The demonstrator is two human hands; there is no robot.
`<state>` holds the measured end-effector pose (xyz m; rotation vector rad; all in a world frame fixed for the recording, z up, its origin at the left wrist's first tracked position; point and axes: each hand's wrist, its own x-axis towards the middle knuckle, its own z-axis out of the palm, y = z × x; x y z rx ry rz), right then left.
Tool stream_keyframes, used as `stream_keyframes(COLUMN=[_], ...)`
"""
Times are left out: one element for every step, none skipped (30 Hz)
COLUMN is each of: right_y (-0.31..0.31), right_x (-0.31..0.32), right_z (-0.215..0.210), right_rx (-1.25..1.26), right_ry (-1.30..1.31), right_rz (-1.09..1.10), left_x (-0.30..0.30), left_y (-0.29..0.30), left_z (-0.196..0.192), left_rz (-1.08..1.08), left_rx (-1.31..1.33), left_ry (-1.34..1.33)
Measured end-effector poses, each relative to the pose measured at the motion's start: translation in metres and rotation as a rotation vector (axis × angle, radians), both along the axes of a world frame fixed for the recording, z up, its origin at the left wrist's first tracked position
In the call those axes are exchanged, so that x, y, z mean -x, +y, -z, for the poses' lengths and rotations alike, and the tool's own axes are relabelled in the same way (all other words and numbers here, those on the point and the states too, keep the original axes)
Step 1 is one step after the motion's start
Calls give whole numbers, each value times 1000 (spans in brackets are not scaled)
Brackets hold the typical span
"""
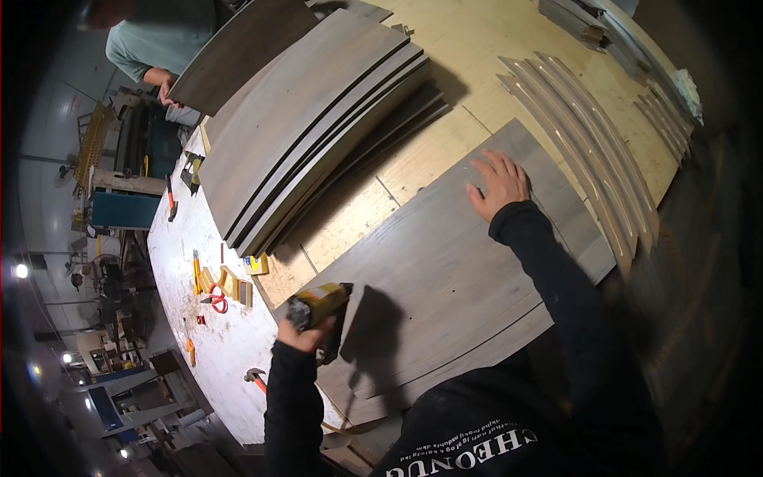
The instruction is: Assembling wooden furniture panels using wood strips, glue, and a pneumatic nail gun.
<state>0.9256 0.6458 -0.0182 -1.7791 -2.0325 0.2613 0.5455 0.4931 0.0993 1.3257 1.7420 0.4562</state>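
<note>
My left hand (299,337) grips a yellow and black nail gun (318,304) above the left end of a wide grey-brown wooden panel (445,270). The gun's dark shadow falls on the panel beside it. Over the panel's far right part, my right hand (504,183) rests with its fingers spread, holding nothing. A long strip with a curved edge (469,350) runs along the panel's near side, partly hidden by my body.
A tall stack of similar panels (318,111) stands beyond. Another person's hand (165,89) holds a panel at the upper left. Narrow wooden strips (580,135) lie right. Red-handled scissors (216,300), a hammer (256,377) and a yellow box (257,265) lie on the white surface.
</note>
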Motion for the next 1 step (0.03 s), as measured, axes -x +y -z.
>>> stream_keyframes(right_y=[1], right_x=[1], right_z=[1], right_rx=[28], right_ry=[-4], right_rz=[-15], left_x=[7], left_y=[-8], left_z=[-8], left_rz=[-93], left_rx=[16], left_ry=[-102])
